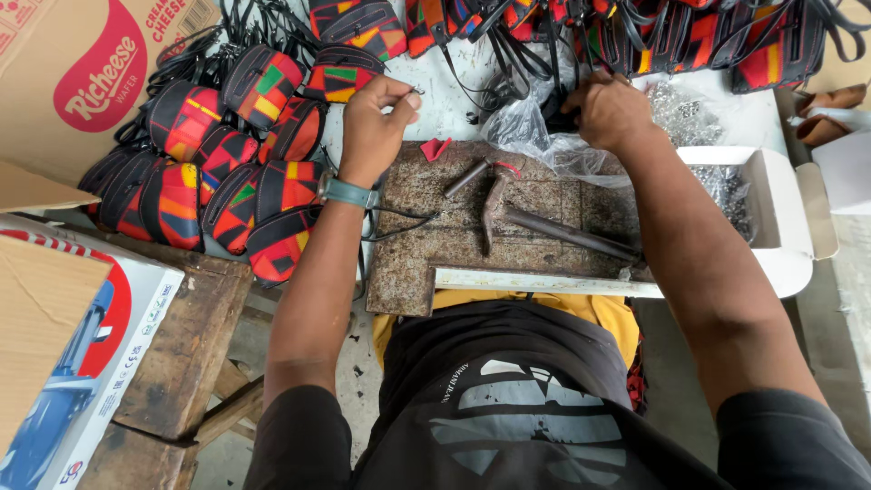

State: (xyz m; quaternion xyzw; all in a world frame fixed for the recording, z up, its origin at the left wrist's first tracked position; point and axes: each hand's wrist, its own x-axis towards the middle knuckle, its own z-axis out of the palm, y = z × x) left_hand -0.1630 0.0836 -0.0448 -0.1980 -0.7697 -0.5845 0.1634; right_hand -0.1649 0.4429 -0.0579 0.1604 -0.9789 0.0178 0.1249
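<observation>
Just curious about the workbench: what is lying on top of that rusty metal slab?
On the rusty slab lie a hammer, a short metal punch, a long rod and a red scrap. A clear plastic bag covers its far edge, hiding what lies beneath.

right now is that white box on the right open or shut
Open. The white box has its flaps folded out, and a heap of small shiny metal pieces shows inside, beside the right hand.
</observation>
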